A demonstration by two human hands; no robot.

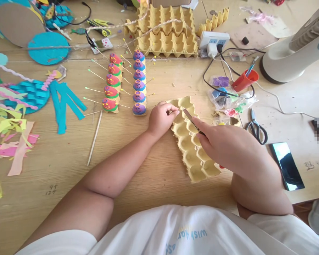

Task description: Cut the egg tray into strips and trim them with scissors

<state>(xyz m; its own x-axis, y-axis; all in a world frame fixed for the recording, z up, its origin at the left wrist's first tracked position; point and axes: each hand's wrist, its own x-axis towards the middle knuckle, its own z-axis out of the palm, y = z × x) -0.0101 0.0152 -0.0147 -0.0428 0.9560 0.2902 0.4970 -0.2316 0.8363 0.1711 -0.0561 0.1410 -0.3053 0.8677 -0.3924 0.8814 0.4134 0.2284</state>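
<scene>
A yellow egg carton strip (190,141), two cups wide, lies on the table in front of me. My left hand (163,115) is closed in a pinch at the strip's far left end, thumb and forefinger together on the pulp. In my right hand (218,141) is a knife (187,114), its blade tip close to the left fingertips and over the carton. My right forefinger stretches along the back of the blade. Most of the knife's handle is hidden by the hand. The strip's long left edge looks rough and torn.
Painted egg-carton caterpillars, one red and green (111,92), one purple and blue (139,85), stand left. Beyond are egg trays (166,33) and a power strip (214,39). Right are a red cup (246,80), scissors (255,128), a phone (287,165) and a white fan base (279,65).
</scene>
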